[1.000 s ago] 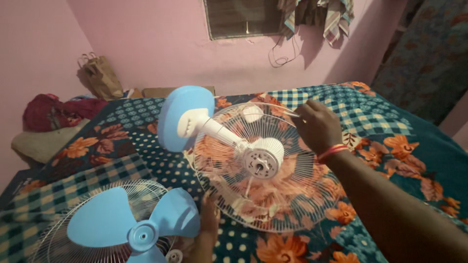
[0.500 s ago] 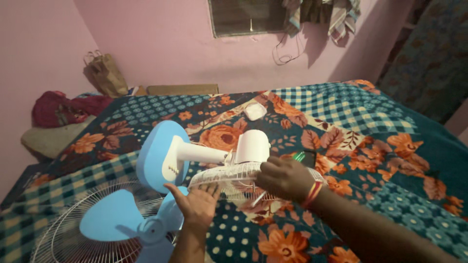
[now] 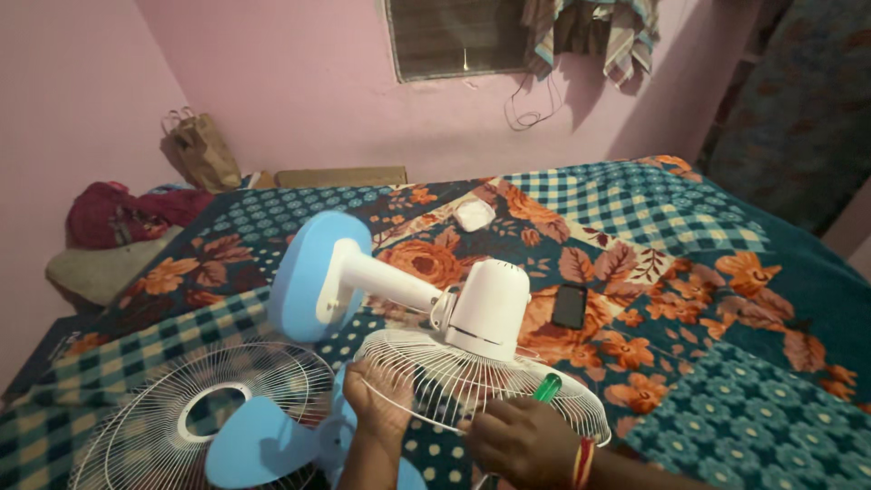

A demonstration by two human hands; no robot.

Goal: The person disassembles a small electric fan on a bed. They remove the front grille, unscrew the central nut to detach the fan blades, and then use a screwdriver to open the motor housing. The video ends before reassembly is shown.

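Fan (image 3: 426, 308) lies on a floral bedspread (image 3: 689, 272) by pink walls (image 3: 299, 82).
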